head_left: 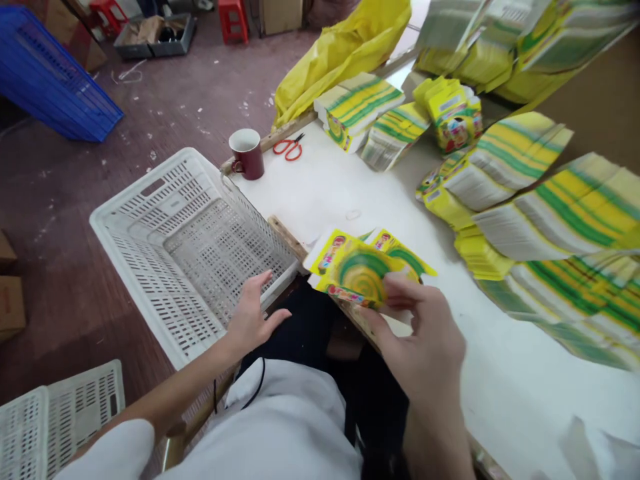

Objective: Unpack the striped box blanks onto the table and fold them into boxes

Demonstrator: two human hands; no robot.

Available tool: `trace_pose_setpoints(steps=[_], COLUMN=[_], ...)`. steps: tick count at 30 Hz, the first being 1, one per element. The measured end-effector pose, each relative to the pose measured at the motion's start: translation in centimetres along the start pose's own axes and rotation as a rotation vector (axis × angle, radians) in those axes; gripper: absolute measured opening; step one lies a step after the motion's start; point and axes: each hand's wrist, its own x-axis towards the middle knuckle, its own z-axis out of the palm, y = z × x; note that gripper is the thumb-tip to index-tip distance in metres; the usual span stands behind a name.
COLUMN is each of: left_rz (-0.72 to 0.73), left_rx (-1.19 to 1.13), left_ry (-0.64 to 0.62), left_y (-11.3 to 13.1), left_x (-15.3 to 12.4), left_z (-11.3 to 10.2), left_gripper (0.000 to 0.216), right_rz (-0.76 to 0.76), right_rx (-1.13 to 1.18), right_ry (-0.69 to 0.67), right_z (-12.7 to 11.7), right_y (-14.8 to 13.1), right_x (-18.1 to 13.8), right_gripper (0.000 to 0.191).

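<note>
My right hand [423,333] grips a flat yellow-and-green printed carton [357,270] at the near edge of the white table [350,193]. A few more of the same flat cartons [400,250] lie under and behind it. My left hand [253,317] holds nothing, its fingers apart, resting at the near rim of a white slotted plastic crate [165,247] beside the table. The crate looks bare inside.
Fanned stacks of flat cartons [550,200] cover the right and far table. A folded box [455,117], a dark red mug [247,153], red scissors [289,147] and a yellow bag [345,50] stand far. A second white crate [50,413] and blue crates [55,80] sit on the floor.
</note>
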Motion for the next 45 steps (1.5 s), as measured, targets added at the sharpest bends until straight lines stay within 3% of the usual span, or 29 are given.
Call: trace_pose_setpoints(steps=[2, 4, 7, 11, 16, 19, 24, 28, 31, 35, 38, 41, 43, 45], left_rz=[0.048, -0.013, -0.155, -0.229, -0.26, -0.314, -0.397, -0.354, -0.286, -0.268, -0.24, -0.007, 0.138, 0.186], left_rx=[-0.457, -0.851, -1.219, -1.422, -1.47, -1.493, -1.399, -1.33, -1.217, -1.069, -0.933, -0.675, -0.391, -0.142], left_ry=[-0.041, -0.074, -0.013, 0.097, 0.222, 0.292, 0.387, 0.327, 0.278, 0.327, 0.173, 0.009, -0.243, -0.502], left_y=[2.8, 5.6, 9.2, 11.3, 10.9, 10.5, 10.7, 10.4, 9.3, 7.5, 6.8, 7.1, 7.6, 8.1], left_x=[1.4, 3.2, 5.7, 7.6, 8.8, 9.4, 10.0, 9.6, 8.9, 8.6, 9.2, 9.6, 9.3, 8.4], left_z=[0.6, 2.0, 4.2, 5.8, 5.4, 4.9, 4.8, 4.7, 5.0, 4.5, 1.4, -3.0, -4.8, -4.9], left_gripper=[0.08, 0.08, 0.073, 0.068, 0.053, 0.05, 0.062, 0.074, 0.058, 0.037, 0.045, 0.078, 0.103, 0.104], right_rz=[-0.029, -0.041, -0.021, 0.034, 0.163, 0.157, 0.03, -0.005, 0.001, 0.005, -0.023, -0.158, -0.318, -0.438], right_rx=[0.025, 0.059, 0.134, 0.227, 0.478, 0.544, 0.449, 0.371, 0.352, 0.375, 0.317, 0.084, -0.044, -0.074], right_ry=[-0.051, -0.109, -0.142, -0.08, -0.121, -0.172, -0.239, -0.162, -0.066, -0.044, -0.069, -0.11, -0.132, -0.137], right_z=[1.1, 2.4, 3.8, 4.5, 5.2, 6.0, 7.0, 6.8, 6.2, 5.4, 4.5, 3.5, 3.1, 3.1], right_y=[-0.4, -0.5, -0.3, 0.1, -0.5, -0.6, 0.4, 1.0, 0.9, 0.4, 0.4, 0.5, 0.4, 0.1], right_x=[-0.1, -0.2, -0.5, -0.8, -0.9, -1.0, -0.7, -0.1, 0.5, 0.6, 0.4, 0.2, 0.1, -0.1], right_gripper=[0.037, 0.035, 0.034, 0.032, 0.027, 0.025, 0.034, 0.03, 0.022, 0.011, 0.014, 0.02, 0.02, 0.021])
